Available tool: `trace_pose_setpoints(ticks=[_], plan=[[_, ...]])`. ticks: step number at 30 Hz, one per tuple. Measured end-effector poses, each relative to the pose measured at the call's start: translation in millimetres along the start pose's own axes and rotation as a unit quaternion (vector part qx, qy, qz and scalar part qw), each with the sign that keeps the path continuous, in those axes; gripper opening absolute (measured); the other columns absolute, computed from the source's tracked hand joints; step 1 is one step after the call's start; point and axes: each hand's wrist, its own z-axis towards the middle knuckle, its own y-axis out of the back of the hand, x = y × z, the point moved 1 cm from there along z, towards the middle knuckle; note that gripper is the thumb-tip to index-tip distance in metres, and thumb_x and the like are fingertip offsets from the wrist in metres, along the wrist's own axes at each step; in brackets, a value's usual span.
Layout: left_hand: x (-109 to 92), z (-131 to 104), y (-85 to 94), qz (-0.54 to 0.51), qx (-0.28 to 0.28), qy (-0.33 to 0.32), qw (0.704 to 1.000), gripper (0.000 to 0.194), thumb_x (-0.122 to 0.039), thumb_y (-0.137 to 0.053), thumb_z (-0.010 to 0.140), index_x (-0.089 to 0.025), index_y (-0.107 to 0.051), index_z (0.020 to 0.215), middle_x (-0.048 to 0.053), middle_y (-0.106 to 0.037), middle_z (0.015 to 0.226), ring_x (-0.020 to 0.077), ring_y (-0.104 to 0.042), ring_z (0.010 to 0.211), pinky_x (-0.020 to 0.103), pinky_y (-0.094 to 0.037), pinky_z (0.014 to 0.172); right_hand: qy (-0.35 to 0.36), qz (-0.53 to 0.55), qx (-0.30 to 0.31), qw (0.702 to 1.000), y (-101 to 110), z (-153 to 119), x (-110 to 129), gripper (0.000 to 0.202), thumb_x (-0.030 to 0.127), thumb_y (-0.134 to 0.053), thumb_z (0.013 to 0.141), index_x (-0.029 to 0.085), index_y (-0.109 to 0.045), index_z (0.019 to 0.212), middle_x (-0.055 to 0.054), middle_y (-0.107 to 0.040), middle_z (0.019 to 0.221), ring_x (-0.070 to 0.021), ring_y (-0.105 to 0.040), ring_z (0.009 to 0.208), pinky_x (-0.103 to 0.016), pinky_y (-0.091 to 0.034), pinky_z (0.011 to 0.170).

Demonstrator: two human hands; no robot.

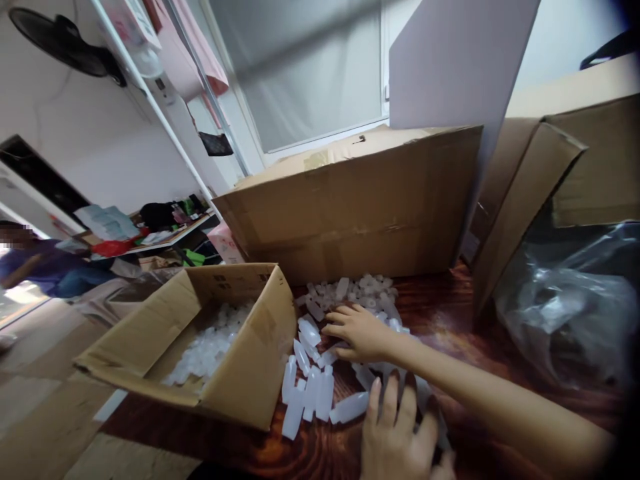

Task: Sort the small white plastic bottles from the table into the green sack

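Note:
My right hand (pixel 363 333) reaches in from the right, palm down with fingers spread, over a heap of small translucent white plastic bottles (pixel 324 392) on the dark wooden table. Its fingertips are at the bottles near small white pieces (pixel 367 290), perhaps caps, piled behind. Lower down, my left hand (pixel 403 430) lies palm down, fingers apart, over more bottles at the near side; what is under its palm is hidden. Left of the bottles stands an open cardboard box (pixel 265 340) with many small whitish pieces (pixel 207 347) inside.
A large cardboard box (pixel 350 227) closes off the table's back. On the right is an open carton (pixel 525 180) with a clear plastic bag (pixel 570 300). A person (pixel 45 267) sits at the far left, near a cluttered shelf (pixel 165 237). A wall fan (pixel 60 40) hangs above.

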Motion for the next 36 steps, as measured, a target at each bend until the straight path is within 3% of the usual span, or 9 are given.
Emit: trace_pose_setpoints(ticks=[9,14,18,23,27,30,33,36], plan=[[4,1,11.5,-0.049,0.053,-0.073,0.995,0.045,-0.049,-0.052,0.087,-0.032,-0.059,0.128,0.002,-0.046,0.148,0.0261,-0.044,0.132,0.042,-0.034,0.107,-0.048,-0.047,0.010,0.998,13,-61,-23,0.041,0.041,-0.056,0.088,0.027,-0.061,0.126,-0.010,-0.055,0.136,-0.0326,-0.042,0.129,-0.052,-0.032,0.103],[3,0,12.7,-0.053,0.068,-0.066,0.994,0.043,-0.045,-0.052,0.088,-0.031,-0.057,0.128,0.005,-0.046,0.148,0.0262,-0.040,0.136,0.042,-0.034,0.108,-0.121,-0.083,-0.001,0.989,17,-92,-36,0.042,0.043,-0.055,0.090,0.028,-0.060,0.128,-0.012,-0.056,0.134,-0.0330,-0.046,0.125,-0.052,-0.033,0.103],[2,-2,9.2,-0.062,0.055,-0.054,0.995,0.042,-0.045,-0.055,0.087,-0.027,-0.060,0.125,0.007,-0.049,0.145,0.0267,-0.043,0.133,0.042,-0.035,0.108,-0.216,-0.108,-0.037,0.970,21,-101,-42,0.044,0.047,-0.048,0.094,0.023,-0.059,0.129,-0.013,-0.055,0.132,-0.0307,-0.046,0.122,-0.047,-0.035,0.103],[-1,-3,5.5,-0.074,0.037,-0.030,0.996,0.042,-0.045,-0.060,0.083,-0.024,-0.063,0.119,0.009,-0.060,0.132,0.0272,-0.052,0.124,0.043,-0.039,0.104,-0.398,-0.126,-0.095,0.904,34,-92,-71,0.033,0.034,-0.043,0.100,0.019,-0.056,0.126,-0.010,-0.057,0.127,-0.0225,-0.053,0.116,-0.040,-0.042,0.099],[-2,0,7.4,-0.075,0.036,-0.016,0.996,0.041,-0.044,-0.064,0.080,-0.024,-0.065,0.116,0.008,-0.063,0.126,0.0264,-0.056,0.118,0.041,-0.043,0.101,-0.579,-0.129,-0.109,0.798,46,-81,-114,0.036,0.035,-0.057,0.094,0.016,-0.054,0.125,-0.010,-0.056,0.126,-0.0241,-0.058,0.109,-0.046,-0.049,0.091],[-1,2,8.5,-0.068,0.032,0.016,0.997,0.046,-0.047,-0.066,0.077,-0.024,-0.064,0.117,0.009,-0.063,0.127,0.0278,-0.056,0.117,0.044,-0.044,0.099,-0.659,-0.107,-0.091,0.739,45,-78,-139,0.034,0.034,-0.059,0.093,0.014,-0.056,0.121,-0.011,-0.058,0.122,-0.0225,-0.061,0.103,-0.042,-0.053,0.087],[-1,0,6.4,-0.056,0.033,0.064,0.996,0.054,-0.052,-0.066,0.076,-0.024,-0.063,0.121,0.010,-0.063,0.127,0.0306,-0.056,0.116,0.048,-0.044,0.097,-0.684,-0.084,-0.075,0.721,39,-80,-151,0.035,0.034,-0.060,0.093,0.014,-0.056,0.122,-0.011,-0.058,0.122,-0.0222,-0.061,0.103,-0.041,-0.053,0.086],[0,-2,2.7,-0.056,0.039,0.102,0.992,0.058,-0.056,-0.066,0.075,-0.026,-0.061,0.124,0.009,-0.063,0.126,0.0310,-0.057,0.112,0.050,-0.044,0.097,-0.669,-0.053,-0.045,0.740,32,-81,-155,0.033,0.034,-0.059,0.094,0.015,-0.057,0.121,-0.010,-0.059,0.121,-0.0216,-0.061,0.102,-0.041,-0.053,0.086]])
